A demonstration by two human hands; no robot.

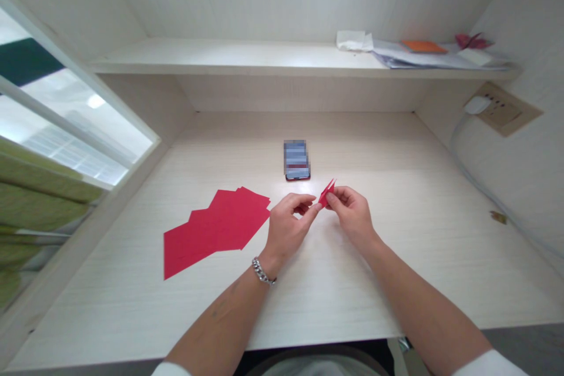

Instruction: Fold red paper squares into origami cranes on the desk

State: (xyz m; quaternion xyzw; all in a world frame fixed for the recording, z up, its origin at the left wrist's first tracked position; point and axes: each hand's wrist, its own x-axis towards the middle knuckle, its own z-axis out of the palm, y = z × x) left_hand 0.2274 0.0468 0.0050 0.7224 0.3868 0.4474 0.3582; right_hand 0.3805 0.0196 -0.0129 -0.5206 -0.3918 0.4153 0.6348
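Note:
Both hands meet over the middle of the pale wooden desk (396,270) and pinch a small folded piece of red paper (327,191). My left hand (288,227), with a metal bracelet at the wrist, grips its lower left part with thumb and forefinger. The upper right part is held by my right hand (351,212), fingers closed; a pointed tip sticks up between the two hands. A fanned stack of red paper sheets (218,228) lies flat on the desk just left of my left hand.
A phone (296,160) lies face up on the desk behind the hands. The shelf (229,57) above carries papers (423,57), an orange pad (423,46) and a red folded figure (473,42). A wall socket (502,108) with a white plug and cable is at right.

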